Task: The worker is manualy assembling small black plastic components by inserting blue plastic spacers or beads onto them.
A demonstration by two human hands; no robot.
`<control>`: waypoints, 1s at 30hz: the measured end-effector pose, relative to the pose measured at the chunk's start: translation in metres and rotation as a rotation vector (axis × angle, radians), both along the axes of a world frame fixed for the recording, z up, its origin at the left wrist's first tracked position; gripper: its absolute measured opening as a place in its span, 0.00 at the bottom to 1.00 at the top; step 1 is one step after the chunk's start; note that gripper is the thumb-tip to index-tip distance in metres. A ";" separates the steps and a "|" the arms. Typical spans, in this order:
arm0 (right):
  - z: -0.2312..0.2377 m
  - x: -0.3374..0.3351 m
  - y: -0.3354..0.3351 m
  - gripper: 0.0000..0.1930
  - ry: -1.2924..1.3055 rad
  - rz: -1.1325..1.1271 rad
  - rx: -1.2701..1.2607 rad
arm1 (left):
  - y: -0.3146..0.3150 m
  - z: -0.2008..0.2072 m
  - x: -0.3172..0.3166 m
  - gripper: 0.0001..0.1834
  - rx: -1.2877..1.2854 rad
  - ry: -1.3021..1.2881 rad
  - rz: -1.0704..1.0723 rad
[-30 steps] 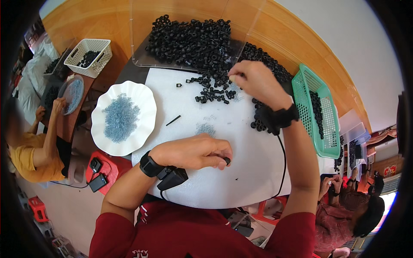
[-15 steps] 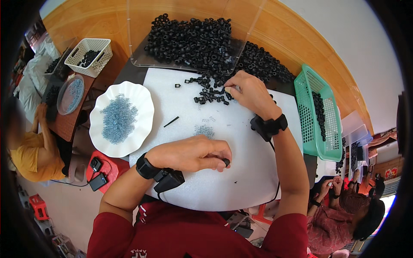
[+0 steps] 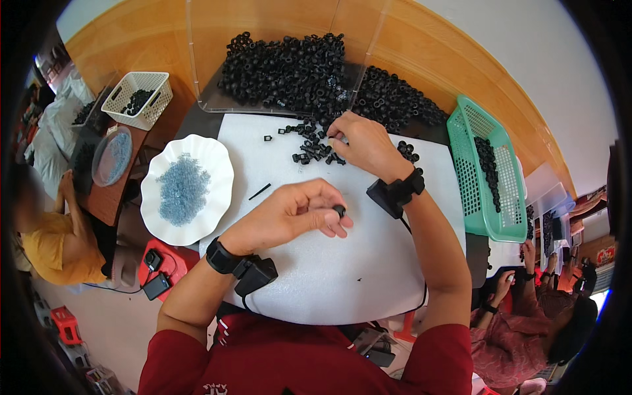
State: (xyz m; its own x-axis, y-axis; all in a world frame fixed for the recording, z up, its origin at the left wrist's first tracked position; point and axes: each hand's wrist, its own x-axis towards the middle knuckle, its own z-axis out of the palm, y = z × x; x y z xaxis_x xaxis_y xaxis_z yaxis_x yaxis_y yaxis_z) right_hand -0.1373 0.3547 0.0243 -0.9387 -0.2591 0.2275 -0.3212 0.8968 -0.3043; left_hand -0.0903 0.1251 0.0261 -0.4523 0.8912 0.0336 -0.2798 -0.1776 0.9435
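At the far left of the frame sits a co-worker in yellow (image 3: 62, 240). Above, toward the upper left, are a white basket (image 3: 158, 108) with black parts inside and, below it, a clear tub (image 3: 102, 170) of pale bits. Left of centre, a white plate (image 3: 222, 197) with a wavy rim holds a mound of clear beads (image 3: 184, 191); a red stool (image 3: 181, 261) shows below it. Right of the plate, a black stick (image 3: 260, 191) lies on the white mat (image 3: 329, 283).

In the centre, the left hand (image 3: 296, 214) pinches a black piece (image 3: 339, 210) at the tips of thumb and forefinger, its end showing beyond the thumb; the other fingers curl loosely beneath. At upper centre stands a clear bin (image 3: 243, 108) heaped with black rings (image 3: 283, 72), and below it are scattered small parts (image 3: 315, 155). The right hand (image 3: 365, 146) is at their right edge, thumb and forefinger drawn together; I cannot tell whether they grip anything.

At the right, a green basket (image 3: 494, 227) holds black parts; a co-worker in patterned red (image 3: 510, 349) sits at lower right.
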 end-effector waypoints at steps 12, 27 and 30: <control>0.028 0.048 -0.008 0.12 -0.389 0.049 -1.089 | 0.001 -0.007 -0.010 0.12 0.117 0.011 0.482; 0.018 0.060 -0.016 0.13 -0.445 0.170 -1.288 | 0.001 -0.002 -0.009 0.14 0.178 0.073 0.545; 0.014 0.060 -0.015 0.13 -0.512 0.169 -1.354 | 0.001 -0.002 -0.008 0.15 0.179 0.060 0.537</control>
